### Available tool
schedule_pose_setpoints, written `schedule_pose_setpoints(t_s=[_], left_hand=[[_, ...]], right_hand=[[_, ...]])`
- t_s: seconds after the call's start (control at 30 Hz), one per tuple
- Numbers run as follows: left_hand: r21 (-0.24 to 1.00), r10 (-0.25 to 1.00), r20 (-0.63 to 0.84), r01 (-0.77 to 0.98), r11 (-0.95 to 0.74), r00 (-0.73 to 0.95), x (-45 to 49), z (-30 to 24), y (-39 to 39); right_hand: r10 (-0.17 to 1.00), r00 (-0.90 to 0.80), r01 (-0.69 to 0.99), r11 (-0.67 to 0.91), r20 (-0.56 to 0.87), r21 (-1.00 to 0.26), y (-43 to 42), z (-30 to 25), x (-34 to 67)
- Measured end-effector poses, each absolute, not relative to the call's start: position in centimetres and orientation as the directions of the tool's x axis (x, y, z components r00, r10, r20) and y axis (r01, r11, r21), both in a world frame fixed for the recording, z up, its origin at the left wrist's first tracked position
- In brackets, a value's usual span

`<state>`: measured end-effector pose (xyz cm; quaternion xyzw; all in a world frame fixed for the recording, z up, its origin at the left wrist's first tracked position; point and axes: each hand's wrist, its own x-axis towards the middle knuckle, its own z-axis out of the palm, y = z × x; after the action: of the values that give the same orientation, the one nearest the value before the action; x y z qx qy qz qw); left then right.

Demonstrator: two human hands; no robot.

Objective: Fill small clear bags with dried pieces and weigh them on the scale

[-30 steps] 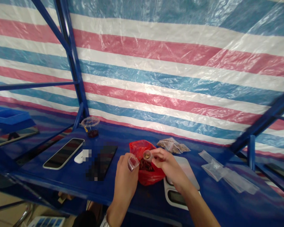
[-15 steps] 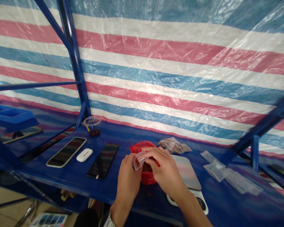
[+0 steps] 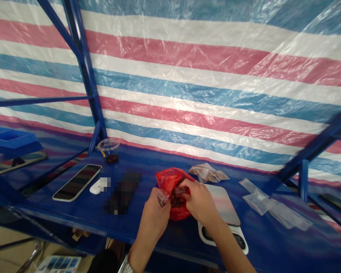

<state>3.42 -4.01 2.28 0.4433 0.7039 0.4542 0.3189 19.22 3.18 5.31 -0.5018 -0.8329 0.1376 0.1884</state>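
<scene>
A red plastic bag [image 3: 169,178] lies open on the blue table, with small dark brown pieces [image 3: 177,201] inside. My left hand [image 3: 156,212] is closed on a small clear plastic bag [image 3: 162,196] at the red bag's left edge. My right hand [image 3: 200,201] reaches into the red bag's mouth from the right, its fingers pinched together among the dark pieces. Something greyish and see-through shows at those fingertips, too small to name. Under the right forearm is a white kitchen scale [image 3: 224,204] with a shiny metal plate, partly hidden by the arm.
Filled small clear bags [image 3: 208,173] lie behind the scale, and flat clear bags [image 3: 275,206] to its right. Leftward are a white-edged phone [image 3: 77,182], a white case [image 3: 95,187], a blurred dark object [image 3: 123,193] and a lidded cup [image 3: 110,151]. Blue frame posts [image 3: 86,68] rise by the striped sheet.
My right hand has left the small clear bag and moved down into the red bag. The left hand keeps hold of the clear bag. The view has shifted slightly.
</scene>
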Motion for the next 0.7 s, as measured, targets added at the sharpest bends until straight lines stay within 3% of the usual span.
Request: schedule_pose_setpoints(t_s=[0.33,0.43,0.63,0.7], left_hand=[[0.997,0.879,0.012,0.071,0.025,-0.476,3.2,2.3,-3.0],[0.989,0.857,0.000,0.125,0.076,-0.516,3.0,2.9,-3.3],[0.891,0.870,0.046,0.413,0.186,-0.492,3.1,3.6,-5.0],[0.891,0.894,0.001,0.406,0.203,-0.447,3.3,3.4,-5.2]], right_hand=[[0.853,-0.501,0.722,0.504,0.144,-0.475,3.0,5.4,18.9],[0.856,-0.499,0.732,0.499,0.133,-0.464,3.1,5.9,19.9],[0.814,-0.548,0.717,0.575,0.189,-0.395,2.6,6.4,20.8],[0.814,-0.545,0.731,0.578,0.199,-0.362,2.6,6.2,20.7]])
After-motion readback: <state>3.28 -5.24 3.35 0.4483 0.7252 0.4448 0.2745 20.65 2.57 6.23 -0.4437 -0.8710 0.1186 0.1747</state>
